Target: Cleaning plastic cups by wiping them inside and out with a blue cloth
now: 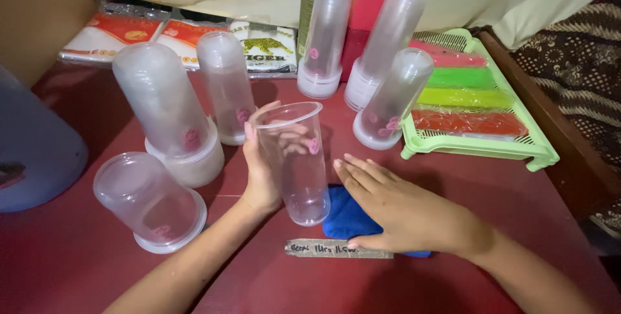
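Observation:
My left hand [260, 172] grips a clear plastic cup [296, 165] that stands upright on the dark red table [272, 281], fingers wrapped around its left side. My right hand [401, 207] lies flat, palm down, on a blue cloth [346, 220] just right of the cup. A strip of grey tape with handwriting [336, 249] is stuck to the table in front of the cloth.
Several upside-down stacks of clear cups stand around: front left [150, 201], left [167, 110], middle [226, 87], back [325, 36], [388, 39] and right [393, 97]. A green tray [479, 146] with coloured packs sits right. A blue container [32, 152] is far left; packets [129, 32] line the back.

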